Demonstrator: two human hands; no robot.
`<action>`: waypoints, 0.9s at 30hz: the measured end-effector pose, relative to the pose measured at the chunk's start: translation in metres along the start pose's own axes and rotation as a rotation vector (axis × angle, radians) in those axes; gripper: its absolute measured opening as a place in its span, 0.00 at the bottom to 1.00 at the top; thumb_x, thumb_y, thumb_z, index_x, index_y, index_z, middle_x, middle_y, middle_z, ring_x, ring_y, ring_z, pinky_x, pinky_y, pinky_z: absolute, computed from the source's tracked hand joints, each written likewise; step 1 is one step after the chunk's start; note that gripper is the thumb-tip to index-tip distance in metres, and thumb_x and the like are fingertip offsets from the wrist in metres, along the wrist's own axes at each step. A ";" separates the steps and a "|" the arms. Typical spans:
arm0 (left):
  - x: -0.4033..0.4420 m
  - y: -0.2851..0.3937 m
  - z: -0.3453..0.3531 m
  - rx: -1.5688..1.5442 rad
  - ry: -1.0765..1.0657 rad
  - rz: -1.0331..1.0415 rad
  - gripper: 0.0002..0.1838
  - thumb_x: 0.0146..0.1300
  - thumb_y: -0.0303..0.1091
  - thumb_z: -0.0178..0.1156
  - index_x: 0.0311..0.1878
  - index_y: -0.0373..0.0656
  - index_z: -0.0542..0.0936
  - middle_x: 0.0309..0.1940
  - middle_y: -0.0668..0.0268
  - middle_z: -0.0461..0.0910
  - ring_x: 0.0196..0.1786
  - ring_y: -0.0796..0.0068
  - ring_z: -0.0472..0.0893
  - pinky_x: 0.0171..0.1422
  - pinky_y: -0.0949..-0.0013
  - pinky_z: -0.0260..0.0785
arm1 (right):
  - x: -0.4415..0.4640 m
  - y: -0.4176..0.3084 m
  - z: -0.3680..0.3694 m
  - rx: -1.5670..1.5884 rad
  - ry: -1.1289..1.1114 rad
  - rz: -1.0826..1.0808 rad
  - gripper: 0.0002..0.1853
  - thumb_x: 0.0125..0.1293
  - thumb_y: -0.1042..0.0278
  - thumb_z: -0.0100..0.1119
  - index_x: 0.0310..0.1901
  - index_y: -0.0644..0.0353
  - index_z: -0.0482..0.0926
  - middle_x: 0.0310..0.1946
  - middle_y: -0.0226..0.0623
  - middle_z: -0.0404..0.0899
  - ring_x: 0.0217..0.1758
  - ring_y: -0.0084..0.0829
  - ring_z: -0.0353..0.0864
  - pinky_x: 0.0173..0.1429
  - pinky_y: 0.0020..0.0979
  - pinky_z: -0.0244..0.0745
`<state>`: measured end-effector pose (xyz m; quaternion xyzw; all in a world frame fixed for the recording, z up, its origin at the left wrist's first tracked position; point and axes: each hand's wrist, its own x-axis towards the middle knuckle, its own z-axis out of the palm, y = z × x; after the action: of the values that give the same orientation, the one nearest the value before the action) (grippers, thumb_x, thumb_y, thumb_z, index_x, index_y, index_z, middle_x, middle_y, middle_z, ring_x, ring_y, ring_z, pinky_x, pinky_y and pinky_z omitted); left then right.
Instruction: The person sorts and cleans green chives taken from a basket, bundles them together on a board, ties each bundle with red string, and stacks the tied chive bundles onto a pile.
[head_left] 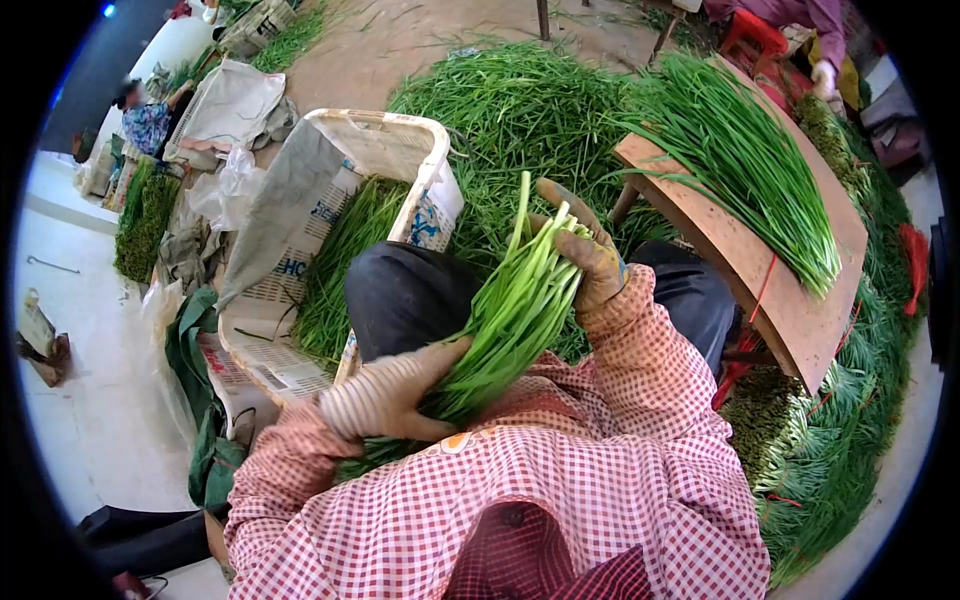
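A bunch of long green stalks [520, 305] lies slantwise over my lap, its pale ends up and to the right. My left hand [400, 395], in a striped light glove, is wrapped round the lower, leafy part. Near the pale ends, my right hand [590, 255], in a stained glove, has its fingers closed round the stalks, with one stalk sticking up above the others. To the right, a larger bundle of green stalks [740, 165] rests on a tilted wooden board [690, 215].
A white plastic basket [440, 165] with greens and a grey sack stands at my left. Loose greens [520, 110] are heaped ahead. Red ties [912, 265] and more bundles lie at far right. One person [150, 120] is at upper left, another's gloved hand [824, 80] at upper right.
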<state>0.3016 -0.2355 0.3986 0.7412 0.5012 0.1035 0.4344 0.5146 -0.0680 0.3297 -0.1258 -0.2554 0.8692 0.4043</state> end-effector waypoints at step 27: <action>0.105 -0.013 -0.005 -0.214 0.545 -0.114 0.09 0.66 0.25 0.57 0.46 0.33 0.77 0.36 0.62 0.80 0.39 0.80 0.76 0.48 0.74 0.70 | -0.008 0.022 0.001 -0.264 0.157 -0.212 0.38 0.64 0.72 0.64 0.73 0.43 0.57 0.57 0.41 0.76 0.54 0.36 0.81 0.56 0.36 0.80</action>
<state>0.3407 -0.1437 0.3623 0.6068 0.6263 0.3265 0.3645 0.5055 -0.0864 0.3190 -0.2175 -0.3469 0.7680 0.4924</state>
